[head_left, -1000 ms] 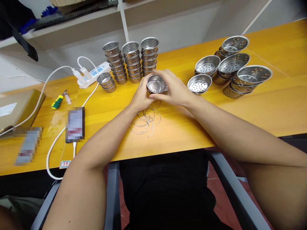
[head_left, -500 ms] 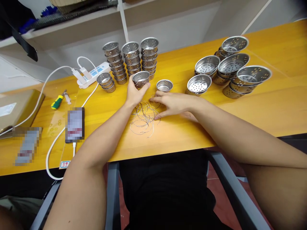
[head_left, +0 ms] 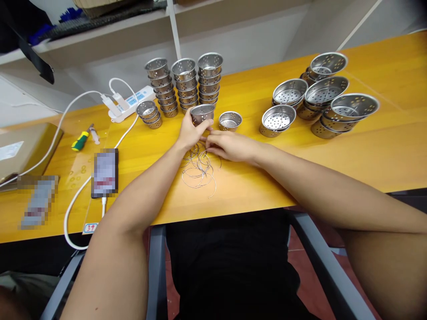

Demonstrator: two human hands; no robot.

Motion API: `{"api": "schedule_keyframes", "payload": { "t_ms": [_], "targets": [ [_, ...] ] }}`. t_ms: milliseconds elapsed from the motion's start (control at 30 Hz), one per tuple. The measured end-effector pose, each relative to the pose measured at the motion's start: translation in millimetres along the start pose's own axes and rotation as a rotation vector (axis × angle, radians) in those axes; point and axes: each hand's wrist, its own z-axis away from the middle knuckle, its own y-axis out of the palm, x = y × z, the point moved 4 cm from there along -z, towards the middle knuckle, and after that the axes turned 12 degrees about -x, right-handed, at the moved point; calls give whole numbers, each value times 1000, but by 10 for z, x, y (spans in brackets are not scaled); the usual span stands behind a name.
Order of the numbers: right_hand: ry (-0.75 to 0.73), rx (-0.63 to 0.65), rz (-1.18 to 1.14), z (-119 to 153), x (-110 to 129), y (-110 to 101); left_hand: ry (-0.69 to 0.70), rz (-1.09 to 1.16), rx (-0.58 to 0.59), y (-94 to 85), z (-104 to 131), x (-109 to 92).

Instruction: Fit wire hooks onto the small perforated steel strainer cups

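Note:
My left hand [head_left: 191,133] is wrapped round a small perforated metal cup [head_left: 203,114], held tilted above the table with its mouth up. Close under that cup, my right hand [head_left: 228,144] has its fingers drawn together; what lies between them is hidden. Thin open wire rings [head_left: 199,171] lie in a tangled pile just below both hands, touching or nearly touching the right fingertips. Behind the right hand stands a single perforated cup [head_left: 230,121], upright on the table.
Tall cup stacks [head_left: 183,84] stand at the back, beside a short stack [head_left: 149,114]. Wider perforated cups [head_left: 353,111] are stacked at right. At left are a power strip [head_left: 133,104], a phone [head_left: 105,172] on a white cable, a screwdriver [head_left: 80,141] and a cardboard box [head_left: 36,142].
My right hand has moved left to the held cup, and its fingers have closed in. The left hand and cup have shifted slightly right. The wire pile has moved a little.

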Motion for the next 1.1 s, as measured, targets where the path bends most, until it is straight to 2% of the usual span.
{"api": "schedule_keyframes", "payload": {
  "t_ms": [167,333,433,533,767,1000,1100],
  "targets": [
    [63,-76,-248,16,12,-216,145,25,-50,-8,-80,37],
    [138,-220,-476,35,-44,-430,-10,124,9,25,-35,41],
    [198,-299,-630,23,-104,-503,-8,142,-19,15,-16,11],
    [261,-384,-669,8,-179,-555,-4,146,-20,15,-15,12],
    [314,-417,-709,-10,-280,-541,-54,209,104,48,62,-45],
    [353,-612,-709,-9,-522,-539,-146,328,353,102,152,-116],
    [397,-675,-721,-8,-652,-541,-166,328,417,139,183,-91]
  ]
}}
